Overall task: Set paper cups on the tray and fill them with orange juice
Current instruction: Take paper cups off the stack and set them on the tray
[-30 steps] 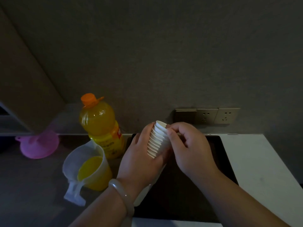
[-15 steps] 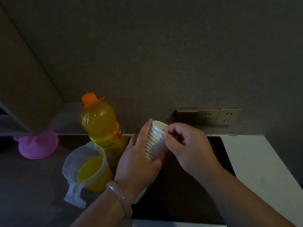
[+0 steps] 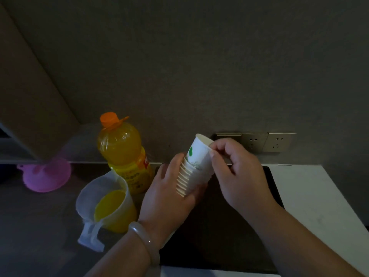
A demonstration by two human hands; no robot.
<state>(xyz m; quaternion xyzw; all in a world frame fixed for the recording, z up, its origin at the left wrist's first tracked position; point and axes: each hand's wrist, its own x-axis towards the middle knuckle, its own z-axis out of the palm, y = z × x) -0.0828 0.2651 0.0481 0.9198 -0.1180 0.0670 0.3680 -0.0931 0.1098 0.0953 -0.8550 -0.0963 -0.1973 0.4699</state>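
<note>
Though it nested before, top cup (image 3: 199,154) half off stack (image 3: 183,181) (right hand (image 3: 237,174) pinching).

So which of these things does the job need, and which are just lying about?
For the job: stack of paper cups, in the left hand; top cup, pinched by the right hand; black tray; juice bottle; jug of juice.
Lying about: pink funnel; wall sockets.
</note>
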